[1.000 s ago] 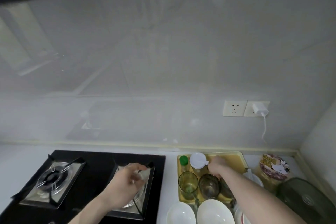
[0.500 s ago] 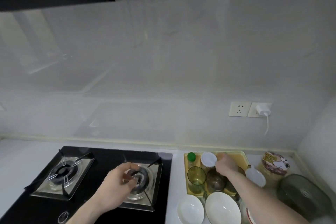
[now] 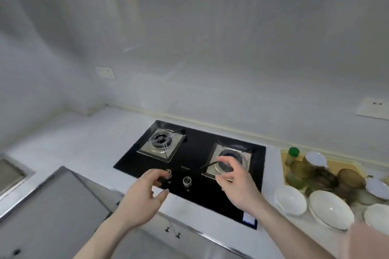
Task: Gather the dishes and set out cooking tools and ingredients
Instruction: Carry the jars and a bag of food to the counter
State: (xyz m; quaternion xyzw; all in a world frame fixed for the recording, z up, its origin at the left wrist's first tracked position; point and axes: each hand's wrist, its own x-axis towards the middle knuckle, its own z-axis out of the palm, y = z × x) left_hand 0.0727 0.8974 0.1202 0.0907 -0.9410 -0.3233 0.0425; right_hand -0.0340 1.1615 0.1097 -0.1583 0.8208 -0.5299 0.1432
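My right hand (image 3: 234,183) hovers over the right burner (image 3: 230,154) of the black gas stove (image 3: 195,153), fingers and thumb curled round what looks like a small clear glass (image 3: 224,168). Over the stove's front edge, my left hand (image 3: 145,192) hangs loosely curled and holds nothing, its fingertips beside the left knob (image 3: 168,172). At the right, a yellow tray (image 3: 353,163) holds green and brown glasses (image 3: 299,167), a green-capped bottle (image 3: 293,152) and a white-lidded jar (image 3: 315,159). Two white bowls (image 3: 291,200) sit in front of it.
A second knob (image 3: 187,181) sits mid-front on the stove, and the left burner (image 3: 161,140) is bare. A grey flat panel (image 3: 52,206) and a sink edge (image 3: 10,172) lie at the left. More white dishes (image 3: 376,188) crowd the right edge.
The view swung left and down. My right hand left the tray and came over the right burner. My left hand moved from the right burner to the stove's front by the knobs.
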